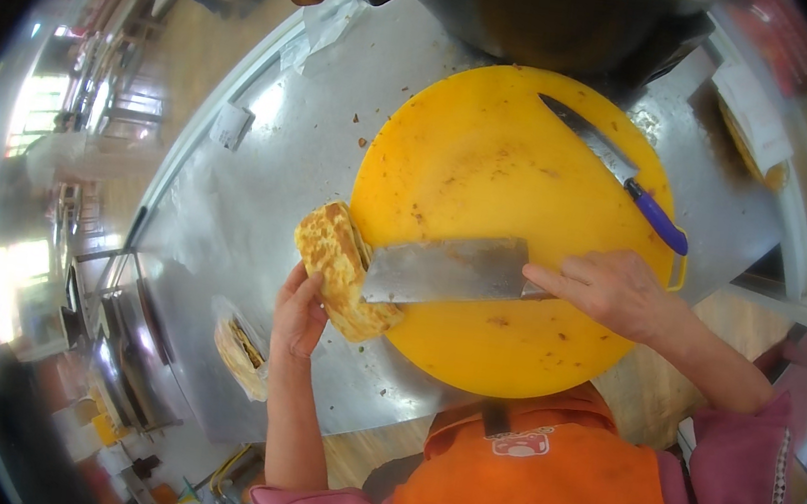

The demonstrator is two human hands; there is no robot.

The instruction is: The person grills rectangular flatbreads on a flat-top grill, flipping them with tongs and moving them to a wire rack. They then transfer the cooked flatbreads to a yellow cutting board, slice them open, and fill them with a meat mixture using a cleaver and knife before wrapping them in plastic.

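My left hand [299, 311] grips the outer edge of a browned, folded flatbread [340, 274], which extends past the left edge of a round yellow cutting board [475, 162]. Filling shows along the flatbread's side facing the blade. My right hand [607, 288] holds a wide-bladed cleaver [450, 269] by its handle, index finger pointing along it. The blade lies low over the board, its far end touching or just under the flatbread's inner edge; which of these I cannot tell. A knife with a purple handle [657, 219] lies on the board's upper right.
The board rests on a metal table [271, 160] with scattered crumbs. A second filled flatbread in a clear bag [239, 356] lies at the lower left. A large dark pan [560, 22] stands beyond the board. Papers [752, 117] are at the right edge.
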